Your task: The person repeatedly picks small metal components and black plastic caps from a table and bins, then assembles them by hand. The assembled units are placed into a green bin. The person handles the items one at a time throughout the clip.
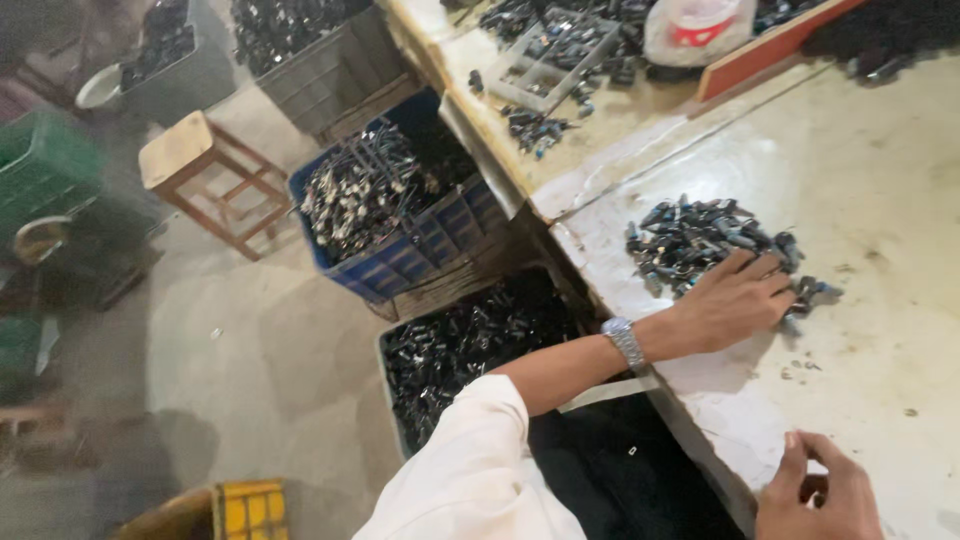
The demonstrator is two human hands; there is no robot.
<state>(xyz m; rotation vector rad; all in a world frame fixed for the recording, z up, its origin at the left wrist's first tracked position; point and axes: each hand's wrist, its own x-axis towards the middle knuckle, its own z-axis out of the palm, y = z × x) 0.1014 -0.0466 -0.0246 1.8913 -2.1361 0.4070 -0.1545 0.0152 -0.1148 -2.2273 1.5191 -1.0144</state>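
A pile of small dark metal and plastic parts (690, 235) lies on the pale, stained table (880, 200). My left hand (735, 300), a metal watch (625, 342) on its wrist, lies palm down on the near right edge of that pile with fingers spread over the parts. A few loose parts (815, 292) poke out past its fingertips. My right hand (825, 495) sits at the table's near edge, fingers curled toward the thumb, with nothing visible in it. A white sleeve (470, 470) covers my left upper arm.
Left of the table on the floor stand a blue crate (440, 240) and a dark bin (450, 350), both full of similar parts. Further off are a wooden stool (200, 165), a grey crate (330, 65) and a yellow crate (250, 510). A white bag (695, 30) and a grey tray (555, 50) sit on the far table.
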